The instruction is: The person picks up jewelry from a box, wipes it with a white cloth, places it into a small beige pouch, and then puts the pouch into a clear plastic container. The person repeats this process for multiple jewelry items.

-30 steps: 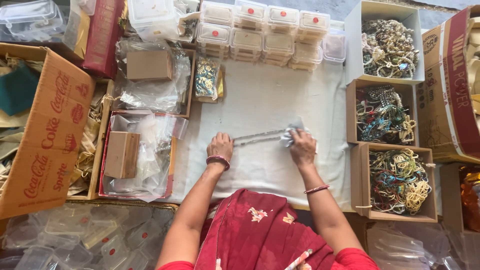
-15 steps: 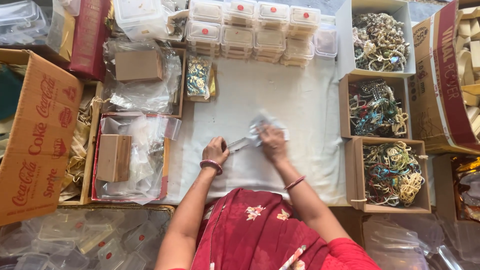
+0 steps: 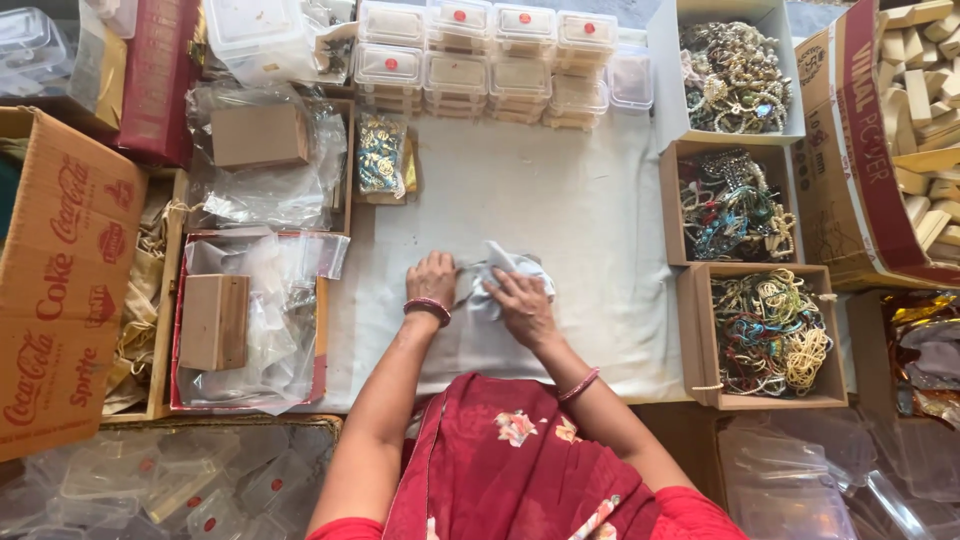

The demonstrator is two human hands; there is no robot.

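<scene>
The person sits at a pale cloth (image 3: pixel 560 190) spread on the work surface, both hands meeting at its near middle. The left hand (image 3: pixel 432 282) rests knuckles up, fingers curled onto the edge of a small clear plastic pouch (image 3: pixel 505 270); a pink bangle (image 3: pixel 427 309) circles that wrist. The right hand (image 3: pixel 520 305) lies just beside it, fingers bent over the same pouch and pressing it against the cloth. Whether anything sits inside the pouch cannot be told. To the right, three open cardboard boxes stand in a column: the nearest box (image 3: pixel 770 335) holds tangled multicoloured necklaces, the middle box (image 3: pixel 728 205) darker beaded pieces, the far box (image 3: pixel 735 75) pale beaded pieces. Along the far edge, stacked clear lidded containers (image 3: pixel 490 55) form a row. To the left, a tray (image 3: pixel 250 320) carries loose plastic bags and a small brown box (image 3: pixel 214 322).
</scene>
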